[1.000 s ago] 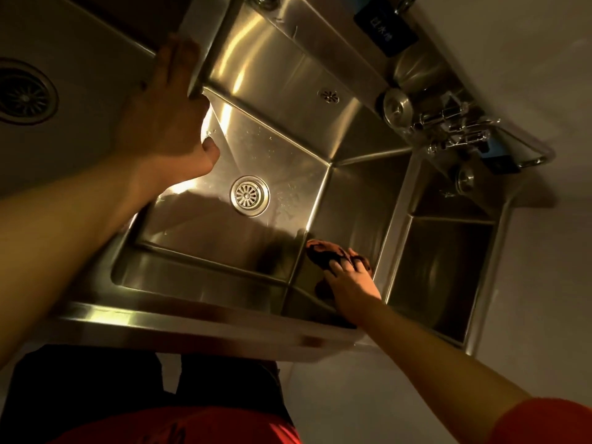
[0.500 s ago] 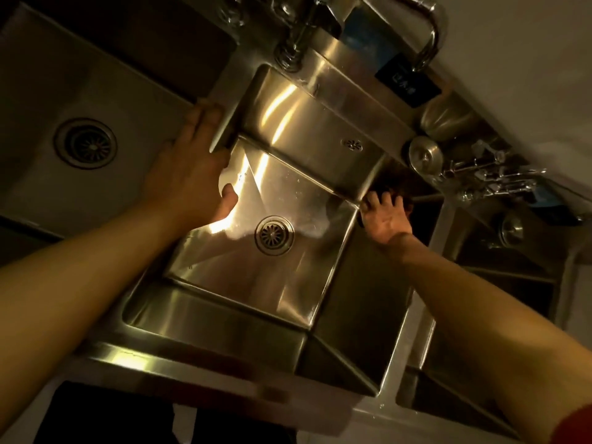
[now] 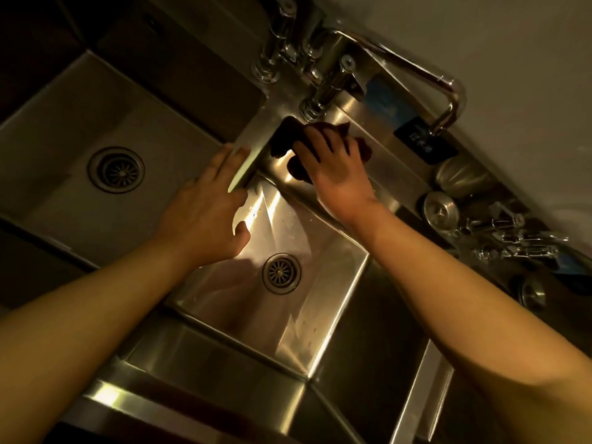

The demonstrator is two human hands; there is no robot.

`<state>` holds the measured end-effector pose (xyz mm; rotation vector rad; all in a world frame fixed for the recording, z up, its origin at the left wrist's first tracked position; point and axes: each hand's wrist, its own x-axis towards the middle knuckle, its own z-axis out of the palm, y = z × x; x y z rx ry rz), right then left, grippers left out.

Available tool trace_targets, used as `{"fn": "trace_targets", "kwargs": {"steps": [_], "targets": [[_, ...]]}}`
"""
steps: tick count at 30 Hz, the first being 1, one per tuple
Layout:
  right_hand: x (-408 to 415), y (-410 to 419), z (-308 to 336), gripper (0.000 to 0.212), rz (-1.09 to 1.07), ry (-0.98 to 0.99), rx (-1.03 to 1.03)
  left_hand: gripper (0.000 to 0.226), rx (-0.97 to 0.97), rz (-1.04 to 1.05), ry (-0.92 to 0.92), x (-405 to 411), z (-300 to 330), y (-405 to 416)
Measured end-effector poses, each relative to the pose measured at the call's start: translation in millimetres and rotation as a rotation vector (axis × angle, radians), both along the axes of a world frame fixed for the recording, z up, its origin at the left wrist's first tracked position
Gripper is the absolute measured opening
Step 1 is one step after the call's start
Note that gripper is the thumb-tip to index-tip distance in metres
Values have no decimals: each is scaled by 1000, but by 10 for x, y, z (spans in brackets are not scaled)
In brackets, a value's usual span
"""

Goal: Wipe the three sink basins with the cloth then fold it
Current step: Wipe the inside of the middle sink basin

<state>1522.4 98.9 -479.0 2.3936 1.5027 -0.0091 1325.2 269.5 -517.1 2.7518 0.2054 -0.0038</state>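
There, your right hand (image 3: pixel 336 174) lay spread flat on the dark reddish cloth (image 3: pixel 323 145), fingers straight and fanned, pressing it against the far wall of the middle basin (image 3: pixel 272 232), up in that basin's far left corner. The cloth was bunched under your palm, with folds showing past your fingertips and on both sides of the hand. It sat just below the base of the tap (image 3: pixel 323 94), whose spout (image 3: pixel 416 75) bent off to the right and ended over a dark label (image 3: pixel 426 145) on the back ledge.

Your left hand (image 3: pixel 208 213) rested on the steel divider (image 3: pixel 250 155) between the left basin (image 3: pixel 57 129) and the middle one. Its fingers were straight and lay along the top of the divider, holding nothing, while the thumb dropped over the edge toward the middle basin. The two hands were near each other but apart.

The middle basin's round drain (image 3: pixel 281 273) showed between your forearms, with bright glare on the steel floor around it. The left basin had its own, larger drain (image 3: pixel 116 169). Only a narrow strip of the right basin (image 3: pixel 429 395) was visible beside your right forearm. On the ledge to the far right lay a metal strainer plug (image 3: pixel 440 210) and a jumble of small shiny metal fittings (image 3: pixel 512 238), too blurred to tell apart.
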Motion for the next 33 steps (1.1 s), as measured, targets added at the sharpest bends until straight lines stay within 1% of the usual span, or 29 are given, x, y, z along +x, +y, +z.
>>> {"fn": "trace_targets", "kwargs": {"steps": [4, 11, 13, 16, 19, 22, 24, 26, 29, 31, 33], "targets": [[94, -214, -61, 69, 2, 50, 65, 43, -11, -1, -13, 3, -14, -3], [-81, -961, -303, 84, -198, -17, 126, 36, -57, 3, -20, 4, 43, -12], [-137, -1206, -365, 85, -219, -39, 69, 34, -60, 2, -15, 2, 57, -12], [-104, -1502, -448, 87, -174, -32, -100, 32, -59, 5, -15, -1, 53, -12], [-6, -1600, -535, 87, -112, -41, -204, 38, -62, 5, -18, 1, 34, -16], [32, -1519, -644, 82, -81, -59, -290, 41, -40, 5, -12, 2, 22, -1], [46, -1434, -749, 77, -41, -61, -365, 37, -29, -2, -12, 10, 13, -3], [86, -1271, -893, 72, 43, -59, -423, 32, -21, -6, -24, 5, -1, 1], [132, -833, -1118, 67, 141, -16, -392, 28, -33, -7, -41, 2, -9, 3], [119, -467, -1276, 65, 164, 33, -348, 27, -37, -1, -42, 10, 0, -4], [103, -138, -1443, 59, 180, 67, -332, 27, -32, 4, -51, 13, -13, -4]]}}
